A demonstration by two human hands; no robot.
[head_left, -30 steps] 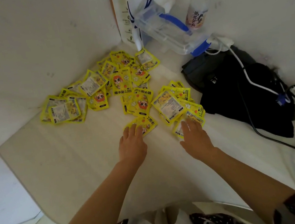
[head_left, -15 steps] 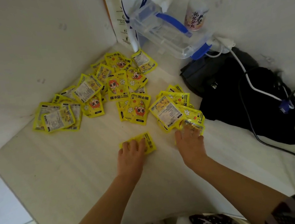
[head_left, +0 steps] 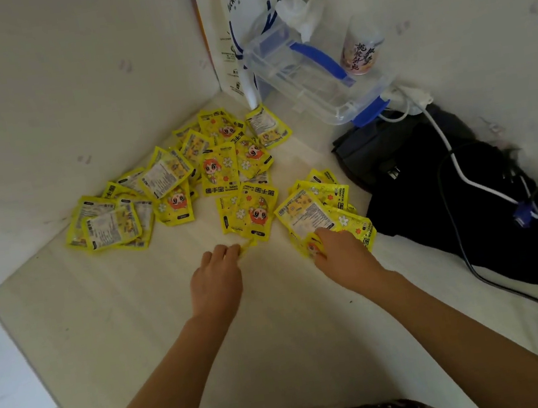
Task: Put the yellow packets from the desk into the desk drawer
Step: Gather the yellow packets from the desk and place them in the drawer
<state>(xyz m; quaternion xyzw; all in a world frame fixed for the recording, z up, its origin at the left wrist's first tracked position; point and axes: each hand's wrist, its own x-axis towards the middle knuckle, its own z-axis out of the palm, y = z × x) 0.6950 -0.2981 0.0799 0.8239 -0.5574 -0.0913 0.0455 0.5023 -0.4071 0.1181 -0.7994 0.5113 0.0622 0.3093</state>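
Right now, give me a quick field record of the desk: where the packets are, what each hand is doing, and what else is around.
packets: many yellow packets spread over the desk, overlapping in loose heaps
left hand: left hand pinches the edge of one packet near the middle heap
right hand: right hand grips a packet at the near end of the right heap
drawer: not in view
back corner: paper bag, clear box with blue handle, bottle
right side: black bag with cables across it
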